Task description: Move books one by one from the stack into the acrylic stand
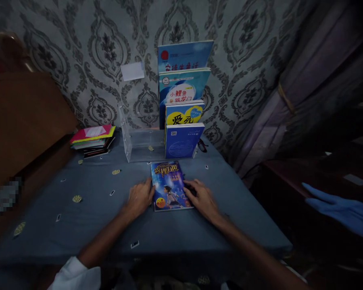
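A blue-purple paperback book (169, 185) with a cartoon figure and a gold title on its cover lies face up on the table, in front of the clear stand. My left hand (140, 195) grips its left edge, the fingers curled along the side. On the opposite edge, my right hand (202, 198) holds the book with thumb and fingers at its border. Parts of the fingertips of both hands are hidden at the book's sides.
A clear acrylic book stand (142, 141) holds several upright books (184, 141) on its right side. Behind it is a patterned wall (109, 44). Stacked books and folders (93, 135) lie at the left. A blue glove (339, 205) shows at the right, beyond the blue tablecloth (245, 225).
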Demonstrator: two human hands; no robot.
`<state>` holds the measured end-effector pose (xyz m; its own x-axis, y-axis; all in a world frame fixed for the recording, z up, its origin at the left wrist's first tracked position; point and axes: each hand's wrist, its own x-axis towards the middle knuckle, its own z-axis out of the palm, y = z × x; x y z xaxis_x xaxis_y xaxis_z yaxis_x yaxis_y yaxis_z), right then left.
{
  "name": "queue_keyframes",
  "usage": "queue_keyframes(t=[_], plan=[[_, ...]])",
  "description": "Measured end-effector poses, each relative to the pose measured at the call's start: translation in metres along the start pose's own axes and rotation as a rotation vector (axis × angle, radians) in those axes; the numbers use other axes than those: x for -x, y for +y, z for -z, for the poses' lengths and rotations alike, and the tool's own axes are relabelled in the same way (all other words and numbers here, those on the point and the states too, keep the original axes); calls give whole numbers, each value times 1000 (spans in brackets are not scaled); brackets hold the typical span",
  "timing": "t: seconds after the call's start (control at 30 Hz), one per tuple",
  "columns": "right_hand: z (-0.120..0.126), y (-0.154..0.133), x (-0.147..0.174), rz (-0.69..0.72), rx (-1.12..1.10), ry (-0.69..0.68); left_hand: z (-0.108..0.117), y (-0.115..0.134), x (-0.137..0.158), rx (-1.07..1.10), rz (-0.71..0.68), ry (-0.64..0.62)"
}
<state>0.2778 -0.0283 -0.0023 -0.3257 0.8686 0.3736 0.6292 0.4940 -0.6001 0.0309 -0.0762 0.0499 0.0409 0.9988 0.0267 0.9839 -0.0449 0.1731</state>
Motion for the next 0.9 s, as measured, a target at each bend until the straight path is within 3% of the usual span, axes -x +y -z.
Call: queue_keyframes(t=[0.13,0.4,0.53,0.73,0.9], plan=[[-3,-3,-1,62,12,-20,-14,-7,-9,6,-130,118],[-17,-2,-7,107,64,10,-44,-18,-42,90,-239,165],[-17,-4,-9,98,95,8,-40,0,-58,57,-283,105],[-15,-7,-8,135,140,4,-35,49,-89,55,-477,-34],[-16,-6,-7,161,192,-9,-34,50,-98,12,-401,11]])
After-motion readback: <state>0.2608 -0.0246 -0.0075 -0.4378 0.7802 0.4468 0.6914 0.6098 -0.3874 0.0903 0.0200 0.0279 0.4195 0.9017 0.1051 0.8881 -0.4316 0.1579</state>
